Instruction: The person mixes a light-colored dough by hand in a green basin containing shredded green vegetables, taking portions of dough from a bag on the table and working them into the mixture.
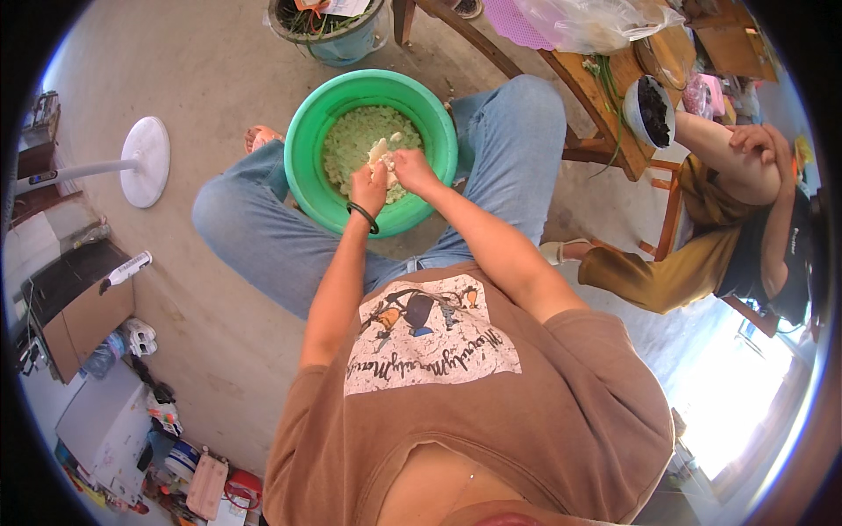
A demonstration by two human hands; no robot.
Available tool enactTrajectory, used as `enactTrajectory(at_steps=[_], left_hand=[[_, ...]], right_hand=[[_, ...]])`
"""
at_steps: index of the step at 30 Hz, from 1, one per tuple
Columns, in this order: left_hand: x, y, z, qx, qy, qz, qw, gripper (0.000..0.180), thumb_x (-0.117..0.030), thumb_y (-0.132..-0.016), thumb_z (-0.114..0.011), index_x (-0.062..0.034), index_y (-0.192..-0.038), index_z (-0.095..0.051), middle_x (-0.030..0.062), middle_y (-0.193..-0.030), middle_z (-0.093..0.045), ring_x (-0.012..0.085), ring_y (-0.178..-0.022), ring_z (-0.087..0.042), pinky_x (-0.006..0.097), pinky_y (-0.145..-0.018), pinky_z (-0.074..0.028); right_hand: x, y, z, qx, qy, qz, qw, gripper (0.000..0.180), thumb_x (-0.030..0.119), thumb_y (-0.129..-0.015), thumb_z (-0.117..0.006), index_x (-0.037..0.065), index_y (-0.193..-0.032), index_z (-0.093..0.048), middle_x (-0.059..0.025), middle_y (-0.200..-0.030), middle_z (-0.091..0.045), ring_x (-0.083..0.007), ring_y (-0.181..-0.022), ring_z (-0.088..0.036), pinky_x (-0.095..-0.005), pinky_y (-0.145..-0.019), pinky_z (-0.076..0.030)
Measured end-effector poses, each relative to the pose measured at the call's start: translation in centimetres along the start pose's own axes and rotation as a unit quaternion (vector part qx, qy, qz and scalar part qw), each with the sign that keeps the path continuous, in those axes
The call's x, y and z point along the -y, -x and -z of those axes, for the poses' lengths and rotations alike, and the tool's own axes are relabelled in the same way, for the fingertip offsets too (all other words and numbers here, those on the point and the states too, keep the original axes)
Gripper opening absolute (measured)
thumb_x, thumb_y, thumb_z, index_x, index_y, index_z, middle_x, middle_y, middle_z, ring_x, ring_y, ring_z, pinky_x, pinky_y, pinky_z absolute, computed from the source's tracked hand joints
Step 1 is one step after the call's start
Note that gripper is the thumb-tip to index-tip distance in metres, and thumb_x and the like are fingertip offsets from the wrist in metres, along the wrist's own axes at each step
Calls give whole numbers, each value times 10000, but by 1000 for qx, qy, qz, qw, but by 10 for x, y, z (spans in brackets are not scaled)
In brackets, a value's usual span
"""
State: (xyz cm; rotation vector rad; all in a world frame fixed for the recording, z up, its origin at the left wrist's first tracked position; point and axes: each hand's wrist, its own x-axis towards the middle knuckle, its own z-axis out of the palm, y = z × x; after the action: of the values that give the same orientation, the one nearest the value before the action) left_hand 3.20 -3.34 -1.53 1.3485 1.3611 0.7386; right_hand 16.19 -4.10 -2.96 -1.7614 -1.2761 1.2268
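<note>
A round green basin point(301, 167) stands on the floor between my bent legs. Its bottom is covered with a heap of small pale, whitish crumbled pieces point(349, 145); their kind is unclear. Above the heap, my left hand point(369, 188) and my right hand point(415, 173) meet, fingers pinched together. Between them is a pale, lumpy piece point(378, 151) like those below, held from both sides. My fingertips partly hide it. A dark band point(363, 216) circles my left wrist.
Beyond the basin stands a bucket point(340, 44) with green plant stalks. At right, a wooden table point(605, 131) bears plastic bags and a white bowl point(651, 112) of dark bits. Another person point(684, 263) sits beside it, hands on a knee. A white round stand base point(146, 162) is at left.
</note>
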Motion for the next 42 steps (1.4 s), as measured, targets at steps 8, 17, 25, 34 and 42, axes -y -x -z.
enactTrajectory(at_steps=[8, 17, 25, 34, 42], left_hand=[[25, -9, 28, 71, 285, 86, 952, 218, -278, -923, -378, -123, -1008, -507, -53, -565, -407, 50, -426, -342, 217, -370, -252], [-5, 6, 12, 140, 220, 159, 952, 173, -196, -913, -446, -75, -1031, -483, -15, -706, -534, 58, -490, -461, 202, -389, -327], [30, 2, 12, 76, 68, -12, 995, 210, -173, -882, -497, -42, -1047, -494, -11, -605, -524, 79, -444, -463, 221, -372, -344], [-25, -1, 33, 199, 521, 227, 798, 339, -236, -884, -382, -76, -1171, -466, 73, -1144, -541, 193, -1048, -503, 398, -916, -376], [-12, 17, 34, 110, 218, 224, 943, 483, -133, -860, -503, -41, -1301, -328, 69, -1048, -570, 137, -879, -572, 258, -664, -461]], right_hand=[[37, 7, -12, 132, -217, 130, 958, 312, 162, -838, -526, 67, -1134, -541, -21, -921, -600, -110, -693, -534, -269, -636, -469], [37, 37, 6, 44, 186, 114, 975, 296, 261, -783, -505, 51, -991, -501, -187, -847, -592, -366, -746, -595, -450, -625, -474], [35, 29, 9, 41, 246, 155, 956, 312, 283, -800, -493, 166, -1087, -530, -144, -835, -606, -347, -656, -598, -470, -552, -469], [37, 15, 21, 85, -13, 168, 982, 517, 271, -735, -680, 4, -1143, -509, -153, -990, -574, -223, -899, -577, -351, -778, -471], [41, 27, 14, 34, 153, 130, 979, 353, 284, -763, -542, 80, -1049, -520, -194, -970, -546, -374, -872, -557, -435, -730, -462]])
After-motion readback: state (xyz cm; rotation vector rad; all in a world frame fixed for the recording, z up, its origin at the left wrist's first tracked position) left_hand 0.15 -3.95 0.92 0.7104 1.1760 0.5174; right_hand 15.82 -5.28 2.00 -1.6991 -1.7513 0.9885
